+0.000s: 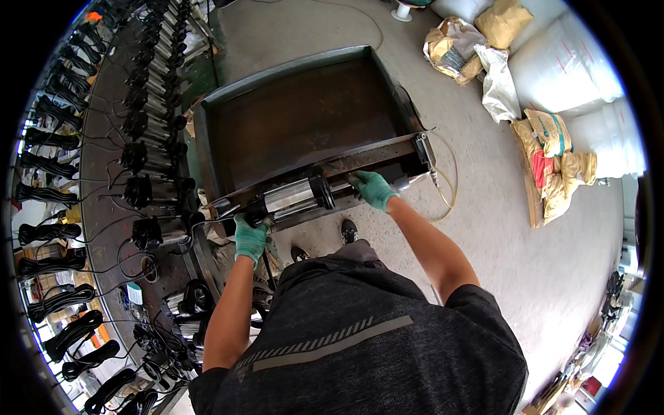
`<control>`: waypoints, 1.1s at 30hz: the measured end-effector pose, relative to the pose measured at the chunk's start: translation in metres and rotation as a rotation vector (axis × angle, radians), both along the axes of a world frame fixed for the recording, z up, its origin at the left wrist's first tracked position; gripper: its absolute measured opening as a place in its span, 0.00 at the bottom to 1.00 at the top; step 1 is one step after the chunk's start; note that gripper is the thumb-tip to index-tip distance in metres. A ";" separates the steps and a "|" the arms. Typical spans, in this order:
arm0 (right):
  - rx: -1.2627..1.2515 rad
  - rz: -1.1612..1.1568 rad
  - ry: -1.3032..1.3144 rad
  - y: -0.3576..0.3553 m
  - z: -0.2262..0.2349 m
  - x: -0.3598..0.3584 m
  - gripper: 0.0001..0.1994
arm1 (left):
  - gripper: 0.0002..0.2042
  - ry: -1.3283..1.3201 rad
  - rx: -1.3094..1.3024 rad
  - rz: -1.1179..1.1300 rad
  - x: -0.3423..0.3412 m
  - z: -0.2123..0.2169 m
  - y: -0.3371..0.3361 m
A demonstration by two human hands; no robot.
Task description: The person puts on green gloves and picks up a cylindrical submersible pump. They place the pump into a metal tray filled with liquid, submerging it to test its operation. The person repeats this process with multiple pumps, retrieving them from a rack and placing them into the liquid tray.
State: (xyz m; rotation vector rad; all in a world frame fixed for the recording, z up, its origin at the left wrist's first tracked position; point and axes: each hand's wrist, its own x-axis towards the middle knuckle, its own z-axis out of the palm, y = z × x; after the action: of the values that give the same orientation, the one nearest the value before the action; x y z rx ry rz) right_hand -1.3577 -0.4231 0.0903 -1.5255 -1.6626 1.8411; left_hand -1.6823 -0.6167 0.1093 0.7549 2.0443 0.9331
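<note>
A cylindrical motor (289,196) with a silver body and black end caps lies across the near edge of the dark metal tray (290,62). My left hand (250,238), in a green glove, is closed on the motor's left end, where a black cable leaves it. My right hand (373,189), gloved alike, curls at a metal rod (340,187) beyond the motor's right cap. Its fingertips are partly hidden. A pale grey fitting (401,183) sticks out just right of that hand.
Several similar motors (149,155) stand in a row on the bench (104,162) to my left, with coiled black cables (48,162) along its far side. A yellowish hose (453,187) loops on the floor at right. Filled sacks (546,166) sit on a pallet farther right.
</note>
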 end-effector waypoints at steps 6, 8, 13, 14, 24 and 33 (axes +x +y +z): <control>-0.245 -0.019 0.121 0.004 0.021 -0.008 0.16 | 0.31 0.119 0.073 -0.042 -0.016 -0.029 -0.010; 0.077 0.183 0.122 -0.001 0.006 0.004 0.17 | 0.32 0.096 0.088 -0.041 -0.013 -0.029 -0.009; -0.057 0.232 0.091 0.011 0.035 0.003 0.20 | 0.32 0.071 0.065 -0.035 -0.012 -0.023 -0.010; -0.079 0.289 -0.117 0.014 0.052 -0.003 0.20 | 0.31 0.076 0.019 -0.031 -0.010 -0.016 -0.009; 0.884 0.448 0.136 0.002 0.021 0.022 0.22 | 0.29 0.104 0.083 -0.042 -0.013 -0.027 -0.010; -0.329 -0.032 -0.054 0.017 0.019 -0.017 0.20 | 0.26 0.177 0.130 -0.035 -0.014 -0.035 -0.009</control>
State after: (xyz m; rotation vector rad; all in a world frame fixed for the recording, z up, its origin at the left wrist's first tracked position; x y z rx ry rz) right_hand -1.3748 -0.4060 0.1091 -1.7276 -1.3981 2.1569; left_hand -1.6960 -0.6255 0.0748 0.9701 2.1306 1.0177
